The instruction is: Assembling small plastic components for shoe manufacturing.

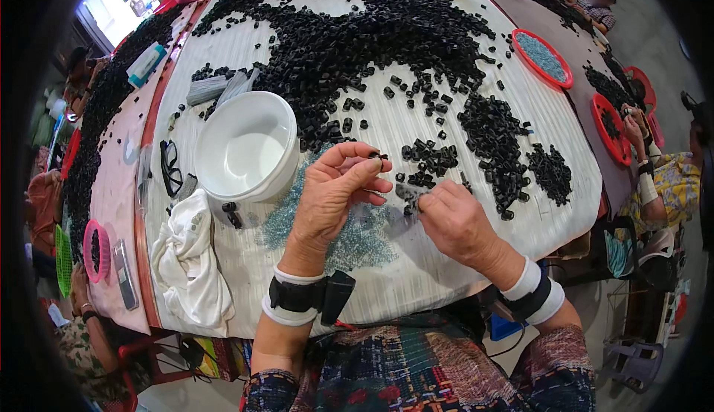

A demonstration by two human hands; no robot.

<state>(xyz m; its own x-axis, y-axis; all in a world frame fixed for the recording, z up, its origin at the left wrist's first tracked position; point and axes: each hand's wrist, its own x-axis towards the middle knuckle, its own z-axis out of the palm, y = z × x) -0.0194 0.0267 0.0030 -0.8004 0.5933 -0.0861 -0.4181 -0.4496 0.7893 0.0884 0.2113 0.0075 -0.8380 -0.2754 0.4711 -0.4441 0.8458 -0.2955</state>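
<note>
My left hand [332, 192] is raised over the table and pinches a small black cylindrical piece [378, 158] between thumb and forefinger. My right hand [455, 219] rests knuckles-up on the striped cloth, its fingertips closed on something small near a few loose black pieces [411, 189]; what it holds is hidden. Under both hands lies a patch of tiny pale blue beads [357, 237]. A huge heap of black pieces [372, 33] covers the far half of the table. An empty white bowl [248, 148] stands just left of my left hand.
A crumpled white cloth [190, 259] and black glasses [170, 166] lie left of the bowl. Red trays [542, 57] with blue beads and black pieces sit at the right. Other people work at the neighbouring tables on both sides.
</note>
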